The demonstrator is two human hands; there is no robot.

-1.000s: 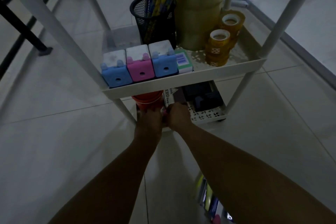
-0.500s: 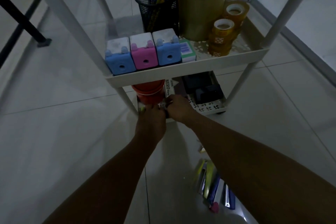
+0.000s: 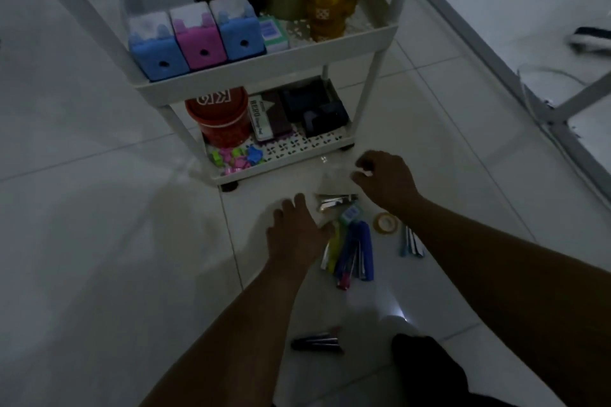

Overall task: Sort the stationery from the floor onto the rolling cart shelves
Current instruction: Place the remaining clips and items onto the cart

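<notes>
My left hand (image 3: 294,235) hovers with spread fingers over the floor, just left of a pile of stationery. The pile holds blue and yellow staplers (image 3: 355,251), a silver metal piece (image 3: 334,201), a small tape roll (image 3: 385,222) and a few pens (image 3: 411,241). My right hand (image 3: 385,182) is above the pile with its fingers curled; a small pale speck shows at the fingertips. The white rolling cart (image 3: 281,165) stands just beyond. Its bottom shelf holds coloured clips (image 3: 238,155), a red tub (image 3: 218,119) and black dispensers (image 3: 317,109).
The middle shelf carries blue and pink box-shaped sharpeners (image 3: 201,40), tape rolls (image 3: 325,6) and a mesh pen cup. A dark stapler (image 3: 315,342) lies on the tiles near my knee. White frame legs (image 3: 562,109) and a cable run along the right.
Both hands have pulled back from the cart's bottom shelf to the floor pile. Coloured clips now lie at the shelf's front. The view has tilted down.
</notes>
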